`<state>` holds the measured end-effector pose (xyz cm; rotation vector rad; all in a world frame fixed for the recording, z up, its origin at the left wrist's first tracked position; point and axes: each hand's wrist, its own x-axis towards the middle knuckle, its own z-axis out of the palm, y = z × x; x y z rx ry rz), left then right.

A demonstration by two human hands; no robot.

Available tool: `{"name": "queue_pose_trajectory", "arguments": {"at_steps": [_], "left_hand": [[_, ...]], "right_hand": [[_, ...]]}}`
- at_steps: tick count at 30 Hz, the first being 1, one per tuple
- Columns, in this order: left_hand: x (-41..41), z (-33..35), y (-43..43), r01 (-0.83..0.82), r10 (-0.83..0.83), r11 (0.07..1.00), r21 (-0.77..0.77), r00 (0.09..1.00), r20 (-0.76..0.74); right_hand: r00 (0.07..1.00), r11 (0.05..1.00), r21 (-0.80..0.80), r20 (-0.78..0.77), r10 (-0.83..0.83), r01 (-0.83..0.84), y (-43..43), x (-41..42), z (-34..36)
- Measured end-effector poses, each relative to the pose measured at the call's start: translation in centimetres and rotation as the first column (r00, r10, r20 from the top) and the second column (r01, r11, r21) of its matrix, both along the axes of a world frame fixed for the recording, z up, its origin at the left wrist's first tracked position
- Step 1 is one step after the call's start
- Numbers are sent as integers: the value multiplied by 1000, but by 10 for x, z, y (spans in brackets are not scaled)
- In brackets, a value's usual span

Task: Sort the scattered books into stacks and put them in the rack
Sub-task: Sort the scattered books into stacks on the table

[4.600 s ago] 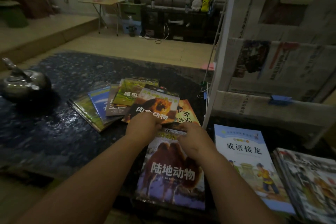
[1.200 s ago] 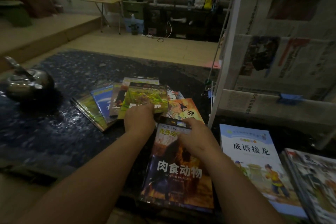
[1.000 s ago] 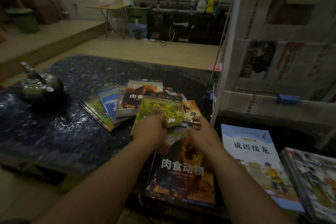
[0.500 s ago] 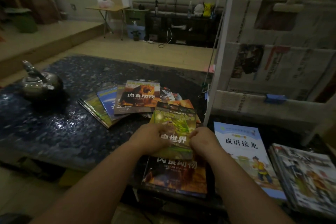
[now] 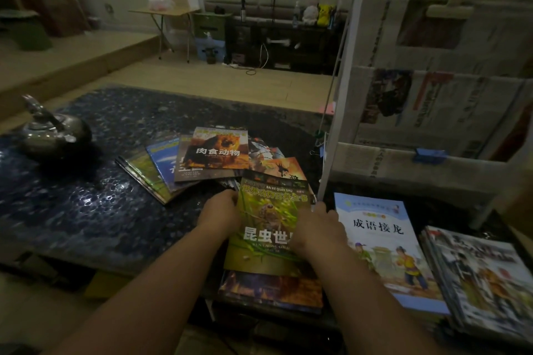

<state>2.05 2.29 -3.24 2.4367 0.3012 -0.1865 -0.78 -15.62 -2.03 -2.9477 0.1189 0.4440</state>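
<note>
Head view: green book (image 5: pixel 268 210) between left hand (image 5: pixel 220 214) and right hand (image 5: pixel 316 228), atop stack (image 5: pixel 271 292)

The dark, pebble-patterned bench (image 5: pixel 86 210) carries a metal kettle (image 5: pixel 54 135) at its left end. Near the middle lies a loose fan of overlapping books (image 5: pixel 213 150), covers up. At the near edge sits a squared near stack (image 5: pixel 271 294). Just beside it on the right lies a blue-covered book (image 5: pixel 383 253), then a magazine stack (image 5: pixel 484 277). The white rack (image 5: pixel 403 173) appears to stand on the bench's right part.
</note>
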Motion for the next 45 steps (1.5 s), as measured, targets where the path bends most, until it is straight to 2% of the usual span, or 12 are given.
{"name": "queue_pose_trajectory", "arguments": {"at_steps": [6,10,32,35,39,42,45], "left_hand": [[2,4,3,70,-66,997,38,993,-99],[1,7,2,115,-103,990,79,983,-151],[-1,8,-3,225,-194,961,158,963,-189],[3,8,-3,196,-174,960,199,977,-123],[19,6,2,79,-103,964,255,991,84],[29,1,5,42,-101,972,231,963,249],[39,-3,6,64,-145,957,284,952,272]], "right_hand": [[982,974,120,18,189,-190,7,1,-8],[971,963,127,4,238,-237,9,1,-13],[976,975,45,-29,217,-216,7,1,-17],[979,978,63,4,201,-201,7,2,-16],[984,975,141,81,159,-169,8,7,-10],[983,970,195,138,120,-146,7,14,-7],[982,951,283,172,77,-124,6,19,-2]]}}
